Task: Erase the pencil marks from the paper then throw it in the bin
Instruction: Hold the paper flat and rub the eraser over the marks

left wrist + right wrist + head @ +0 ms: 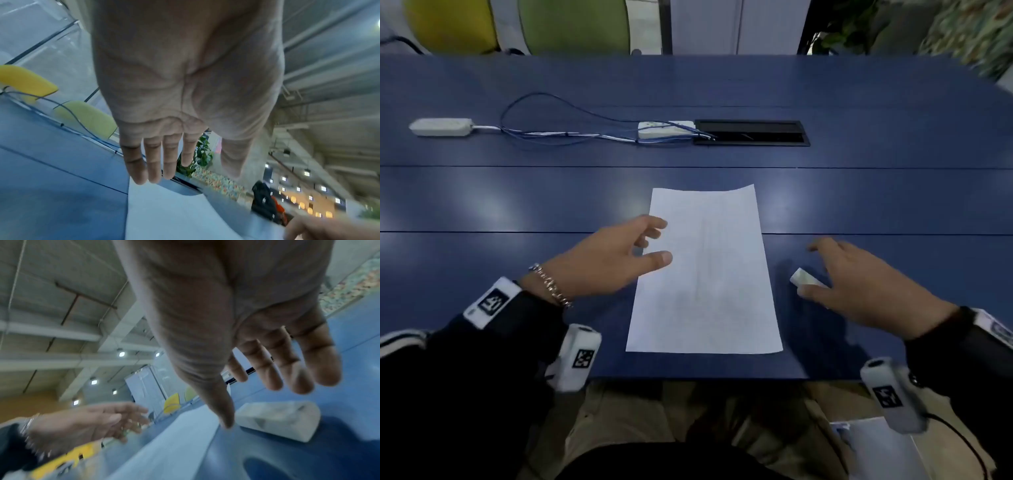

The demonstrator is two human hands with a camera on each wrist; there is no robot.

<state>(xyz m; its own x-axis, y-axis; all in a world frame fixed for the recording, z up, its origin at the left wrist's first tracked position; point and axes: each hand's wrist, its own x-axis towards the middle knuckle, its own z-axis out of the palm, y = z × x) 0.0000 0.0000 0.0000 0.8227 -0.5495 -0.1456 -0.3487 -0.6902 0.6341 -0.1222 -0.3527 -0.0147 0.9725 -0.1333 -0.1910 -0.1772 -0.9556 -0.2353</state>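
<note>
A white sheet of paper [705, 274] lies flat on the blue table [517, 205], with faint pencil marks down its middle. My left hand [619, 253] hovers open over the sheet's left edge, fingers spread and holding nothing. In the left wrist view the left hand [164, 154] has straight fingers above the paper [174, 211]. A white, smudged eraser [806, 278] lies on the table right of the sheet. My right hand [859, 277] hovers open just above it, thumb beside it. The right wrist view shows the eraser [277, 418] lying below the right hand [267, 369], untouched.
Two white power strips [440, 126] [666, 129] with blue cables lie at the back, next to a black cable hatch [751, 132]. Yellow and green chairs [571, 25] stand behind the table. A white bag-like thing [876, 448] lies on the floor at lower right.
</note>
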